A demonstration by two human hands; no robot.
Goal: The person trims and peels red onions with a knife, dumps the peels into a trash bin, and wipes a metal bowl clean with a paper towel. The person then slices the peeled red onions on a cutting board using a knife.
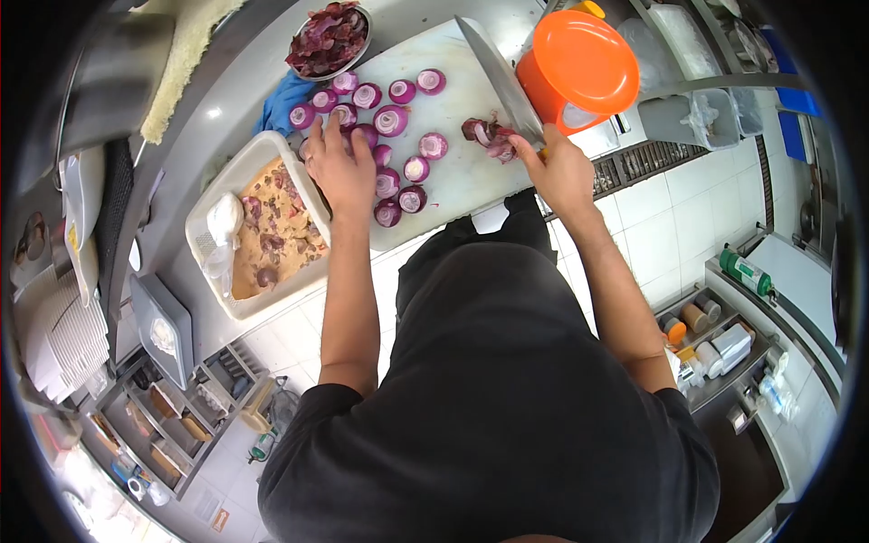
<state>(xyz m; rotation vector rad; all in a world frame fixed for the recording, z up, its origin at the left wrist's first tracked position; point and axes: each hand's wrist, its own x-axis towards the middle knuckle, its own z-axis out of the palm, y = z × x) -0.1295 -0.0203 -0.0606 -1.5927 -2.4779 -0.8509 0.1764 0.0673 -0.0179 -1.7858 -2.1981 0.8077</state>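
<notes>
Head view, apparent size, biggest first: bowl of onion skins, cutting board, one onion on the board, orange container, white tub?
1. Cutting board, partly covered
2. White tub
3. Orange container
4. Bowl of onion skins
5. Onion

Apparent size only; nearness to the camera may skew it.

Right of centre, white floor tiles (715,188) border a dark slotted grate (654,164); a steel table (217,101) gleams upper left.

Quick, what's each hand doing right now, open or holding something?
Left hand: at the red onions; can't tell whether it's gripping one.
Right hand: closed, holding the knife.
</notes>
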